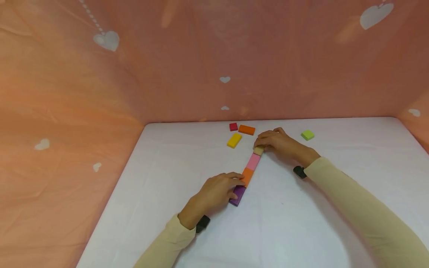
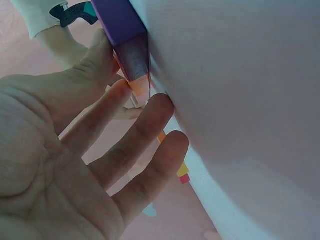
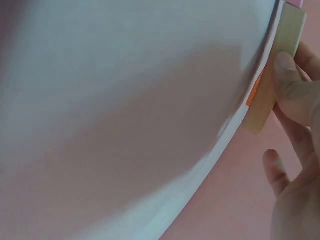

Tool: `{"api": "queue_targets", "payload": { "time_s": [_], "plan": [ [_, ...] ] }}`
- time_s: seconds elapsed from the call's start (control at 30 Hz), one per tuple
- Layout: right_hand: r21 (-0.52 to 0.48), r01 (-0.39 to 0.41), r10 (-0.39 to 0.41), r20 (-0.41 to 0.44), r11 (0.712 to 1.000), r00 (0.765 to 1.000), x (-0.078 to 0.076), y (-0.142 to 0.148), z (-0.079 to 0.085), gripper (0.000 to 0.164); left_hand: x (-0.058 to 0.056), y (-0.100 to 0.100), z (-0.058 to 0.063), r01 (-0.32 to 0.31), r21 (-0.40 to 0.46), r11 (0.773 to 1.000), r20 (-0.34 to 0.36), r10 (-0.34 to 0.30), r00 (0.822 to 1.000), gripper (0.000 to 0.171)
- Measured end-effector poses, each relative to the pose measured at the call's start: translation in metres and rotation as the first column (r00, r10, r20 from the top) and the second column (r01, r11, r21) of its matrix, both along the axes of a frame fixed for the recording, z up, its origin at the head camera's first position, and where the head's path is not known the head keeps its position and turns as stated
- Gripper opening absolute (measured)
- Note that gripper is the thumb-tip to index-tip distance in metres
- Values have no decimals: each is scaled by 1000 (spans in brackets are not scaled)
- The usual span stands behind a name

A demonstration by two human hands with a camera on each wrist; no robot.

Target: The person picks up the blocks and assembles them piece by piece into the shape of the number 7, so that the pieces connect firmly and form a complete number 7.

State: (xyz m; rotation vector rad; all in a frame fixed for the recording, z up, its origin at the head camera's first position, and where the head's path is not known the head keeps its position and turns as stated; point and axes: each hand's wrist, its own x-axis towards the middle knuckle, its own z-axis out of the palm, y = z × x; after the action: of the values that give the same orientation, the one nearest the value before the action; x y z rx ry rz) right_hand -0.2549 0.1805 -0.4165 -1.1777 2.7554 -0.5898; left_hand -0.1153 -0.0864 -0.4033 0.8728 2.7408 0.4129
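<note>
Four blocks lie end to end on the white table point(image 1: 285, 230), their row slanting from 7 o'clock to 1 o'clock in the head view, with 12 at the far edge. A purple block point(image 1: 240, 192) forms the near end; toward 1 o'clock follow an orange block point(image 1: 248, 175), a pink block point(image 1: 253, 162) and a bare wooden block point(image 1: 258, 150).

The person's right hand point(image 1: 279, 143) pinches the wooden block at the 1 o'clock end. The right wrist view shows the thumb pressed against one face, with another finger standing clear of the wood; the pink block sits at the wooden block's end there.

The left hand point(image 1: 218, 190) comes in from the 8 o'clock side and grasps nothing: its fingers are extended, two of them resting at the orange block, while the thumb touches the purple one. In the left wrist view the other fingers are spread and reach past the row's near end.

Loose pieces lie around the far end. From the wooden block, a yellow block point(image 1: 234, 140) is near 10 o'clock, a darker orange block point(image 1: 247, 130) at 11, a small red block point(image 1: 233, 127) between those directions, and a green block point(image 1: 307, 134) between 2 and 3, farther off. The red piece is just beside the darker orange one, toward its 9 o'clock.
</note>
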Motion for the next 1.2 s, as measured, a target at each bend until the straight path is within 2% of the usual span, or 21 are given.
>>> {"api": "queue_targets", "payload": {
  "time_s": [0.53, 1.07, 1.2],
  "plan": [
    [52, -3, 2, 11, 999, 1000, -1, -2, 0, 27, 1, -2, 1, 6, 12, 1000, -15, -6, 1000, 44],
    [11, 6, -6, 6, 1000, 1000, 6, 1, -1, 30, 2, -2, 1, 8, 9, 1000, -1, -8, 1000, 44],
    [13, -15, 16, -21, 1000, 1000, 6, 1, -2, 34, 2, -3, 0, 3, 13, 1000, 1, -3, 1000, 43]
  ]
}}
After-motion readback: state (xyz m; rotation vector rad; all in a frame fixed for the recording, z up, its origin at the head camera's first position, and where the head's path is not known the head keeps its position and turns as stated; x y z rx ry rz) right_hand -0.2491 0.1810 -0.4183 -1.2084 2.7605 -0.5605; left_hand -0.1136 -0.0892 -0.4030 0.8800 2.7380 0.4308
